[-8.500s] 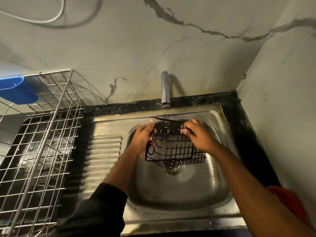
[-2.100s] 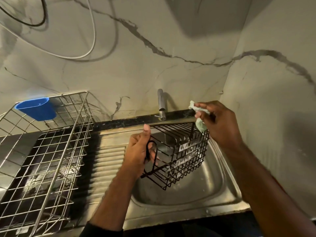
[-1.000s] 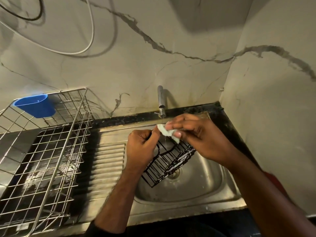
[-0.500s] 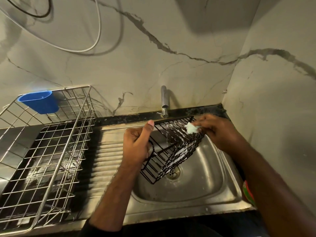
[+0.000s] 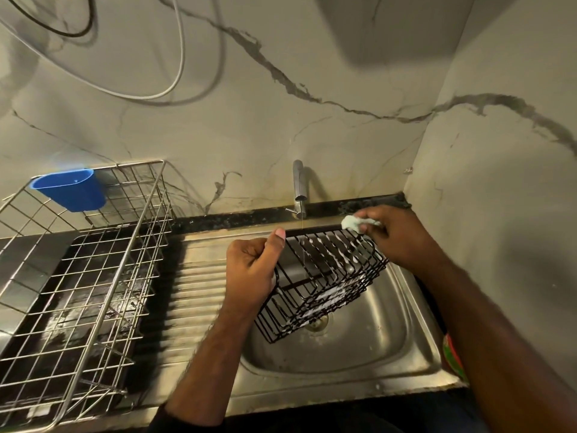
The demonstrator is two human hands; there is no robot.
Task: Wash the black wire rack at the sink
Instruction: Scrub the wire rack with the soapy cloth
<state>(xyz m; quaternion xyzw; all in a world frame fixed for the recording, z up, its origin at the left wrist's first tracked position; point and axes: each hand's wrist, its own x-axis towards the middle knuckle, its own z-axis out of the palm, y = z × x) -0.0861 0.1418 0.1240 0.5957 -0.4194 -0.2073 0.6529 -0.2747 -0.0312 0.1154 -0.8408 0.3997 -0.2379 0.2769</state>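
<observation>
- We stand at a shiny steel sink (image 5: 418,335) set in a dark stone desk (image 5: 224,218), with pale marble walls behind it and on the right.
- On the left sits a big silver wire dish rack (image 5: 93,276) with a small blue plastic cup (image 5: 70,189) hung on its back edge.
- We hold the black wire rack (image 5: 321,282) tilted over the sink bowl, above the drain. White soap foam sticks to its wires.
- Our left hand (image 5: 253,270) has a tight grip on the rack's left end, thumb up.
- Our right hand (image 5: 396,235) pinches a small pale soapy cloth (image 5: 351,222) and rubs it on the rack's top right corner.
- A thin silver tap (image 5: 299,189) lets a thin stream of water fall through the rack.
- What could go wrong: the wires look soapy and wet, so we think the rack could slip from our one holding hand and bang into the bowl.
- The little cloth could snag on a wire end, or drop down by the drain.
- Room to move: the right wall is close to our right arm, and the tap is just behind the rack, so a big swing could hit them. The sink bowl below is open.
</observation>
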